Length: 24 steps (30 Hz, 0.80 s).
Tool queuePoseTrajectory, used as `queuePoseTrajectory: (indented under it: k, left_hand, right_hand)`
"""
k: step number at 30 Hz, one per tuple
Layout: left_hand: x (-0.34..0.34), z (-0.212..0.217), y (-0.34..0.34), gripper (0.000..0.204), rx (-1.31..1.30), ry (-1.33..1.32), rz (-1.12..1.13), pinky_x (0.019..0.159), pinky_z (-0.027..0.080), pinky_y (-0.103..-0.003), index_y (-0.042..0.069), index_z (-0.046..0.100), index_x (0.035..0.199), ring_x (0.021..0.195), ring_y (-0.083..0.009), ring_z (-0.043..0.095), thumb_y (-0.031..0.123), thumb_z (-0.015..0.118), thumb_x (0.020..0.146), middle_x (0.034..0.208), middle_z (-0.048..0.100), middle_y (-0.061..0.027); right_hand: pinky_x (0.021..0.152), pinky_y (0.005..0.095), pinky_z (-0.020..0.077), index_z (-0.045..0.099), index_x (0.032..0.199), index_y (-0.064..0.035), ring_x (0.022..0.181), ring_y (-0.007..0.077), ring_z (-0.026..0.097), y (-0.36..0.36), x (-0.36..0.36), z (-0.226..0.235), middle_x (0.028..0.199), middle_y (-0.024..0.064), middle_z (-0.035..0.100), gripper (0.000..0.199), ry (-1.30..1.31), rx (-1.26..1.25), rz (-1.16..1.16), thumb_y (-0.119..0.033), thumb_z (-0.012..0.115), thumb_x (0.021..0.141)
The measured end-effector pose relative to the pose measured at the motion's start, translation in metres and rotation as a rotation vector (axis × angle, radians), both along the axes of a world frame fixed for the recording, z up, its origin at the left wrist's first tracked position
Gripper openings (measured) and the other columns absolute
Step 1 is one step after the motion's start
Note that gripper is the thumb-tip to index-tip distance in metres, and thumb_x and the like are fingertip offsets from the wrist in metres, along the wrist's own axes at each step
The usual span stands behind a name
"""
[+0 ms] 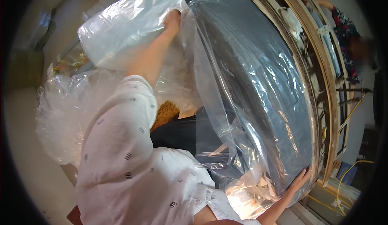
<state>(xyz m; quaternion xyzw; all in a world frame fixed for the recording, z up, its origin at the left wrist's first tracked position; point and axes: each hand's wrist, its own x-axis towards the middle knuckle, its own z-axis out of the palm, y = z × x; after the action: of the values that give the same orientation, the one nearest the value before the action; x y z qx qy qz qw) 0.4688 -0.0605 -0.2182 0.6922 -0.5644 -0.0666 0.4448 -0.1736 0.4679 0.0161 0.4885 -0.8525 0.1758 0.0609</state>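
Note:
A long grey foam cushion point(258, 75) lies slanted from top centre to lower right, wrapped in a clear plastic bag point(133, 27). My left hand point(173, 21), arm stretched out in a white patterned sleeve, grips the plastic film at the cushion's far end. At the cushion's near end, my right hand point(300, 180) lies flat against the cushion through the film, fingers spread. Loose plastic bunches up below the cushion near my right forearm.
Wooden frames point(323, 63) stand along the right of the cushion, with yellow cables point(351, 112) beside them. Another person's arm in a dark flowered sleeve point(343, 27) shows at upper right. More crumpled clear plastic point(60, 116) lies left. A brown fuzzy thing point(166, 112) and a black item point(178, 134) sit under the cushion.

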Motion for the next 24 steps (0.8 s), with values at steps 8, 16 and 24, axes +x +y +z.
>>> queuePoseTrajectory:
  k: [8,16,24]
  left_hand:
    - [0.056,0.042,0.059,0.025,0.355,-0.286,0.007,0.074,0.044,-0.038,0.007,0.060,0.088,0.087,-0.0275,0.058,0.029,0.058,0.076,0.097,0.059,-0.0105]
    - [0.145,0.091,0.138,0.014,-0.074,1.524,-0.152,0.067,0.048,-0.030,0.004,0.054,0.093,0.092,-0.0194,0.058,0.006,0.043,0.086,0.101,0.059,-0.0099]
    - [0.128,0.175,0.254,0.009,-0.031,1.369,-0.058,0.050,0.035,-0.024,0.011,0.051,0.084,0.054,-0.0095,0.038,0.018,0.047,0.088,0.067,0.040,0.0031]
  right_hand:
    - [0.098,0.0357,0.0279,0.040,0.123,0.0035,0.115,0.0312,0.040,0.000,-0.009,-0.005,0.125,0.0196,0.042,0.041,0.021,-0.014,0.040,-0.023,0.037,0.093]
    - [0.095,0.0340,0.0329,0.044,0.122,0.0013,0.113,0.0258,0.044,-0.054,-0.004,0.028,0.123,0.0151,0.046,0.039,0.006,-0.218,0.054,-0.024,0.040,0.092]
    - [0.085,0.0259,0.0402,0.053,0.112,-0.0055,0.098,0.0144,0.053,-0.229,0.339,0.097,0.112,0.0058,0.054,0.027,-0.902,-0.132,0.725,-0.017,0.044,0.090]
